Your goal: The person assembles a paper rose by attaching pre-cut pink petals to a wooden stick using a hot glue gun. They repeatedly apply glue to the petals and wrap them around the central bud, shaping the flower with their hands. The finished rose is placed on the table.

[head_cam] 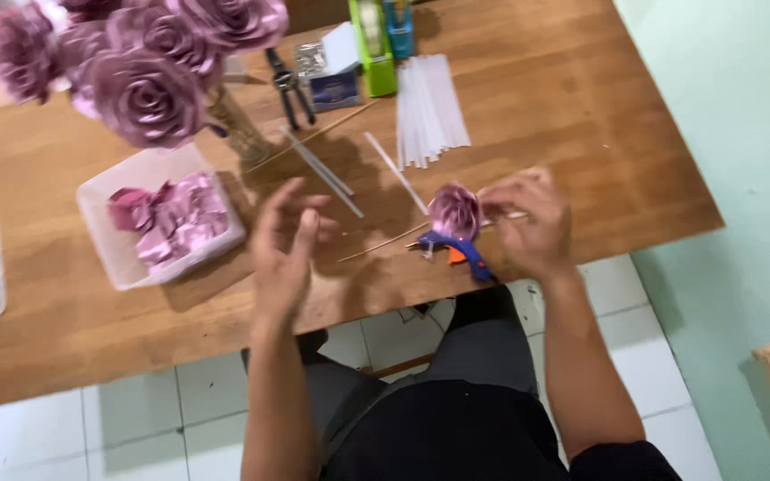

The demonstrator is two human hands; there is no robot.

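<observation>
**Purple paper rose held over the desk edge**

Here is the wooden desk [536, 107], wide and brown, filling most of the view above a white tiled floor [73, 419]. Top left, a big bouquet of purple paper roses [135, 62] looms close to the camera. Below it sits a clear plastic tub [104, 240] with purple petal pieces [171, 218] heaped inside. Further back lies a fan of white glue sticks [430, 107], with a green tape dispenser [372, 44] just beside them and black pliers [289, 89] to their left.

Now the hands. The right hand [528, 223] is over the near edge of the desk, fingers pinched on the thin stick of a single purple paper rose [454, 211]; the bloom sits just left of the hand. Directly under the rose lies a blue glue gun [452, 249] with an orange trigger. The left hand [282, 249] hovers apart, fingers spread and loose, holding nothing, blurred. A bare wooden skewer [380, 243] lies between the two hands.
</observation>
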